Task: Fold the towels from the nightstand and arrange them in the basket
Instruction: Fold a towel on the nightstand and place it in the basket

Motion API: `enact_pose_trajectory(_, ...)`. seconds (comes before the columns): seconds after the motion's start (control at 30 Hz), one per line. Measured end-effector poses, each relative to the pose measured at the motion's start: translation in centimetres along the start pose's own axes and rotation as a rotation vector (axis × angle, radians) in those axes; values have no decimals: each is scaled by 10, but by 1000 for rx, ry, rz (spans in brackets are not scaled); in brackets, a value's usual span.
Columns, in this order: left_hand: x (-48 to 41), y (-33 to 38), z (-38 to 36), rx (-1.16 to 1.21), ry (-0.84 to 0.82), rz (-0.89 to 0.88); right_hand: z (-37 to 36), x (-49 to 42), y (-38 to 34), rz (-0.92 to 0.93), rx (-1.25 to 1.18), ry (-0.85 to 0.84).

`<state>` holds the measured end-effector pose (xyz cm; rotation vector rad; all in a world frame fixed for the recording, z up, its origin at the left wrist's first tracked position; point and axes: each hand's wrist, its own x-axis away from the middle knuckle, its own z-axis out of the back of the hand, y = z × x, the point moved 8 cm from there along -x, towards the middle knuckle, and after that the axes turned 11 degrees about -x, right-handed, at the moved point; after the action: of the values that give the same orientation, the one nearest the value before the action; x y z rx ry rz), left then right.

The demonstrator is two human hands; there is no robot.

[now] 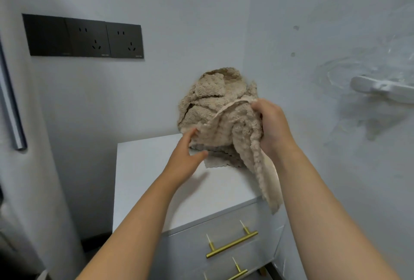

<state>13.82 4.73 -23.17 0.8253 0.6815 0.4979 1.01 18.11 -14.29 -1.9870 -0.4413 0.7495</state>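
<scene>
A heap of beige fluffy towels is piled in the back right corner of the white nightstand, leaning against the wall. My right hand grips one beige towel by its upper edge and holds it lifted off the heap; a long end of it hangs down past the nightstand's front edge. My left hand reaches to the towel's lower left edge, fingers touching the cloth and thumb spread below. No basket is in view.
The nightstand has drawers with gold bar handles. Black wall sockets sit on the wall at the left. A white fixture sticks out from the right wall. A grey vertical panel stands at the far left.
</scene>
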Motion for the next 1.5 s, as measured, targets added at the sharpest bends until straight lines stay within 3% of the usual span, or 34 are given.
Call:
enact_pose_trajectory(0.1,3,22,5,39,34,-56,-7,10,-8,-57,-62,-74)
enact_pose_trajectory(0.23,0,28,3,-200,75,-142,-8,24,-14,-101,-108,-118)
enact_pose_trajectory(0.33,4,23,12,-178,160,4,-1,31,-14,-130,-101,-81)
enact_pose_trajectory(0.4,5,21,14,10,133,109,4,32,-20,-93,-63,-36)
enact_pose_trajectory(0.47,5,25,10,352,11,160,7,32,-25,-105,-139,-6)
enact_pose_trajectory(0.57,14,45,6,889,-284,141,2,35,-28,-237,-367,-60)
enact_pose_trajectory(0.67,24,65,19,1104,-404,50,-9,40,-32,-376,-532,-154)
enact_pose_trajectory(0.77,19,62,33,878,-332,62,13,31,-29,-299,-304,-5)
enact_pose_trajectory(0.8,12,51,36,672,-278,122,30,25,-29,-210,-87,100)
enact_pose_trajectory(0.87,3,26,52,38,-89,198,52,18,-32,-1,429,235)
enact_pose_trajectory(0.93,-2,13,61,-470,47,166,58,11,-17,65,721,212)
enact_pose_trajectory(0.97,-2,7,59,-581,72,167,61,8,-8,62,807,195)
enact_pose_trajectory(1.13,-2,-27,59,-714,180,277,73,1,18,15,910,236)
enact_pose_trajectory(1.3,0,-48,67,-834,209,365,73,-4,54,-197,658,166)
enact_pose_trajectory(1.4,-4,-67,69,-746,164,426,65,-9,69,-248,844,85)
enact_pose_trajectory(1.5,-10,-80,70,-600,129,473,62,-15,67,-93,1013,141)
